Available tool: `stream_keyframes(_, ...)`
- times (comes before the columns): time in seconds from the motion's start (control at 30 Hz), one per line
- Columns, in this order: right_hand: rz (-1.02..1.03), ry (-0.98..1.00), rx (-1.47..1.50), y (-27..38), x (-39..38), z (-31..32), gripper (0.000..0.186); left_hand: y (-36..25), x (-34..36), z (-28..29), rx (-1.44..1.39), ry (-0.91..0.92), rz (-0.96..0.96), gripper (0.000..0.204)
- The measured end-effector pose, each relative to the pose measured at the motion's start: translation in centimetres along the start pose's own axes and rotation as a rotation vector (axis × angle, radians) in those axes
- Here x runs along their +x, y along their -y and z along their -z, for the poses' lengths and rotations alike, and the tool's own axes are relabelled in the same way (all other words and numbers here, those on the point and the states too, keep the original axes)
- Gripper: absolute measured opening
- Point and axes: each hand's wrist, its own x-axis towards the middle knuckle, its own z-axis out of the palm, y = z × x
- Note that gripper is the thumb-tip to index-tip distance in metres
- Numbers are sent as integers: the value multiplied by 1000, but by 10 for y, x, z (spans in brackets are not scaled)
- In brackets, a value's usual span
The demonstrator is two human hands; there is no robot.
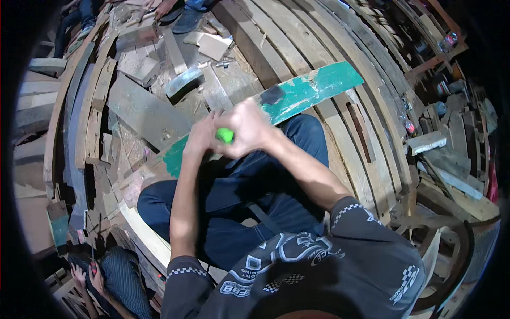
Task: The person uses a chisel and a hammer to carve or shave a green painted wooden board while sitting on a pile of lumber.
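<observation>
A long plank with worn green paint (313,87) lies slantwise across my crossed legs. Both of my hands are close together above its middle, smeared by motion. My right hand (247,130) is closed round a tool with a bright green handle (225,135), whose rounded end shows between the hands. The tool's working end is hidden, so its kind cannot be told. My left hand (203,134) is right beside the handle with its fingers bent in; what they grip is covered. A dark patch (272,95) shows on the plank just past my right hand.
Wooden beams (271,40) run along the far and right side. A wide grey board (143,111), a curved block (184,82) and offcuts (214,47) lie ahead on the left. Another person's hands (95,279) are at lower left; another person's foot (187,21) is at the top.
</observation>
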Motion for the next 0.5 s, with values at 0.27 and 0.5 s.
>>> stream_keyframes(0.27,-137,-121,31,0,13,1,27,-29,4,7,110,162,373,100)
stream_keyframes(0.5,-39,19,-82,8,2,-27,35,14,-5,-12,-279,-33,160,52)
